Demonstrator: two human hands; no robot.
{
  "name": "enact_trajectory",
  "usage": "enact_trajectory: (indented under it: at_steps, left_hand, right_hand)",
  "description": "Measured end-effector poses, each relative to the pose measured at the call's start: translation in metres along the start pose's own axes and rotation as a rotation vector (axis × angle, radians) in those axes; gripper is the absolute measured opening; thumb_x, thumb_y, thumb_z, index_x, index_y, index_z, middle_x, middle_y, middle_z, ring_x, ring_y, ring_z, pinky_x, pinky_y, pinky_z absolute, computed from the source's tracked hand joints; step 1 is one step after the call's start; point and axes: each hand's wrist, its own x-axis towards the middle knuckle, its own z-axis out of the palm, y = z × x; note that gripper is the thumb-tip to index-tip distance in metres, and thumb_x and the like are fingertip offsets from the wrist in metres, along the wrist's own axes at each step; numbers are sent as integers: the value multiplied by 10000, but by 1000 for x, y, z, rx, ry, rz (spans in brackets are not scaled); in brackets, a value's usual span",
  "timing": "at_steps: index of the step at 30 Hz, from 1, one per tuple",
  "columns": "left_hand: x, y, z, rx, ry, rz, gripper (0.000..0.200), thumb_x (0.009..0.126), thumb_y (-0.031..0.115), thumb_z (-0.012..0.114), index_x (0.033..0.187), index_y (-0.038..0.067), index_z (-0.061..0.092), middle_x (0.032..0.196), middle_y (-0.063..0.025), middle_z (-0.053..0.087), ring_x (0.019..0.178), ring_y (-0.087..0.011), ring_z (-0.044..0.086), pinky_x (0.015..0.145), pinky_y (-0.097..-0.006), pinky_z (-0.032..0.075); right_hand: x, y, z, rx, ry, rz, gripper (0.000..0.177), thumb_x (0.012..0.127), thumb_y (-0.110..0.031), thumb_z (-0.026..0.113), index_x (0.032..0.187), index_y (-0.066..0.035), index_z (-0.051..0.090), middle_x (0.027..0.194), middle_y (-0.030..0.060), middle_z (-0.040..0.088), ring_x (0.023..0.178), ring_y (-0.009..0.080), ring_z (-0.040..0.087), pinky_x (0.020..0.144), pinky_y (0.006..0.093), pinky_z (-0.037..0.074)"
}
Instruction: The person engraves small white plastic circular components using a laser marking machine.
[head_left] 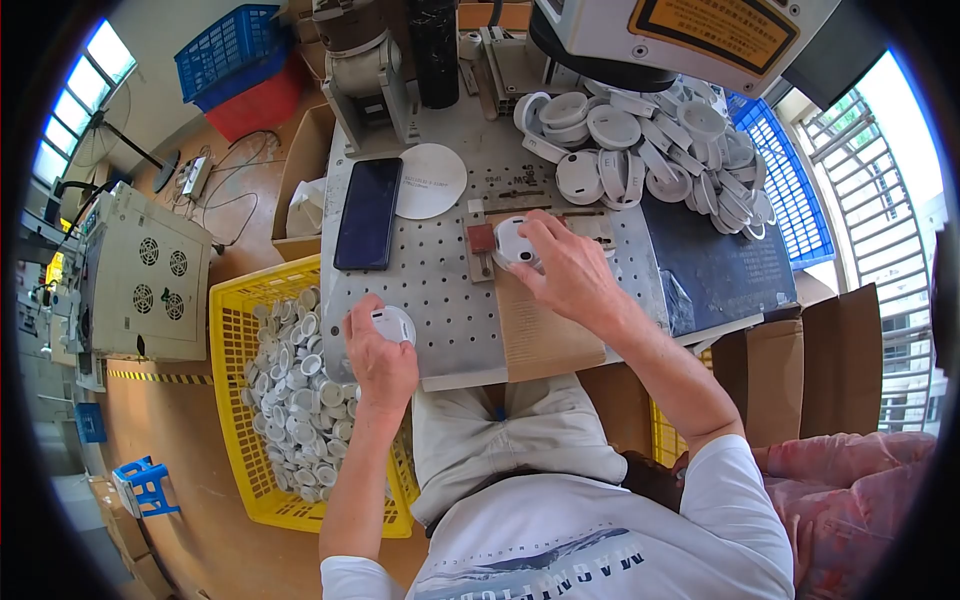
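Right hand [572, 268]: thumb and fingers pinch a white round part [511, 243] at the fixture, beside the red block [481, 238]; the far edge and underside of the part are hidden, so its contact with the fixture cannot be told. Left hand [380, 355]: fingers curled about a second white part [397, 325] over the near left of the desk [435, 285]; its left side is covered by the fingers, and the grip beneath is out of sight.

Desk surface: grey metal, drilled with rows of holes. Cardboard sheet [545, 335] at the near edge, partly under the right hand and wrist. Phone [368, 215], dark screen, overlaps a white disc [432, 180]; print on disc too small to read. Far right: heaped white parts [690, 150], lower ones buried. Machine head [690, 40] cut off at top.

Room: yellow basket [232, 420] of white pieces at left, partly behind the left forearm; blue stool [150, 487] on the brown floor [240, 545]; barred window [885, 240] at right. Second person in pink [855, 510], near right, only partly shown.
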Motion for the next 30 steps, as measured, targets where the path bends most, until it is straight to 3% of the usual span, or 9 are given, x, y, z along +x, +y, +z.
enact_trajectory:
  at_steps: [4,7,9,13,16,21,24,26,30]
  left_hand:
    - [-1,0,0,14,-9,-2,226,535,-90,634,759,-93,598,1140,-200,545,996,-410,527,879,-474,419]
    - [3,1,-3,28,7,21,232,538,-99,626,769,-95,598,1136,-201,547,1000,-407,528,883,-472,421]
    - [0,2,-1,26,5,24,235,540,-105,621,773,-97,598,1134,-201,548,1003,-405,529,886,-472,422]
    - [-3,-3,3,27,14,22,232,542,-118,604,774,-101,595,1124,-203,551,994,-404,532,883,-471,426]
    - [-1,-2,2,13,33,19,271,551,-124,589,822,-109,588,1112,-204,554,985,-410,534,881,-467,430]
    - [-6,-4,0,-44,38,46,379,571,-131,545,949,-106,571,1081,-209,561,986,-417,537,893,-465,436]
    - [-17,-11,-15,-189,104,-108,436,597,-111,426,1009,-74,563,1020,-210,581,980,-407,557,951,-439,435]
    - [-28,-20,-46,-192,151,-203,453,600,-92,388,1017,-72,565,1010,-210,586,977,-403,559,965,-421,430]
    - [-71,-108,-106,113,242,-374,429,642,-85,395,1036,-98,565,1039,-238,593,1020,-419,553,969,-441,417]
  right_hand:
    - [3,1,5,-107,55,11,455,788,-228,763,1130,-9,558,1207,159,570,870,340,661,710,426,542]
    - [-3,-9,-5,-67,58,88,525,798,-270,763,1181,-8,517,1285,197,486,799,353,674,636,428,560]
    - [-8,-1,4,-150,197,122,565,791,-281,777,1216,-21,510,1335,203,427,799,329,677,615,415,568]
    - [-17,2,15,-115,284,126,549,790,-260,781,1209,-30,512,1346,194,417,791,319,672,630,404,573]
    - [-30,6,19,7,402,41,522,794,-232,780,1200,-46,511,1300,181,460,791,320,670,639,390,570]
    - [-49,25,-1,300,500,229,319,826,-169,741,1058,-24,577,1022,130,611,655,228,627,598,365,508]
    - [-39,62,-28,222,736,234,256,840,-167,719,1012,-18,601,986,124,623,592,197,587,574,351,484]
    - [-30,79,-49,174,746,328,280,838,-200,727,1017,-22,606,988,121,624,614,205,592,592,347,492]
    - [-16,98,-75,58,825,376,393,823,-322,740,1042,-25,604,967,126,625,695,252,619,672,391,509]
